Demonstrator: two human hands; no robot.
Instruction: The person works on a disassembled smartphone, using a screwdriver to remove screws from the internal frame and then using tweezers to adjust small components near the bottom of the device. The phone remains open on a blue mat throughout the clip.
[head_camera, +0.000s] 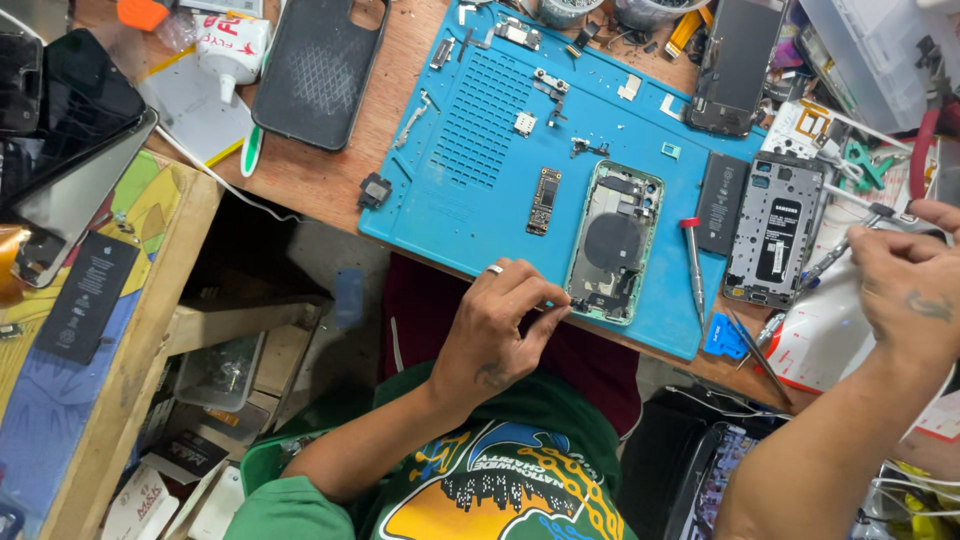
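My left hand (492, 335), with a ring on one finger, rests at the near edge of the blue work mat (470, 200). Its thumb and forefinger pinch the lower left corner of an opened green-framed phone (612, 240) that lies back-open on the mat. My right hand (905, 280) is off to the right, over white paper, closed on a pair of metal tweezers (838, 258) whose tips point left toward a second opened phone (775, 230). A small logic board (544, 200) lies just left of the green phone.
A red-capped screwdriver (692, 262) and a black battery (720, 200) lie between the two phones. A blue pry tool (722, 338) sits at the mat's near corner. A black phone case (318, 65), a glue tube (230, 45) and dark phones (60, 170) are at the left.
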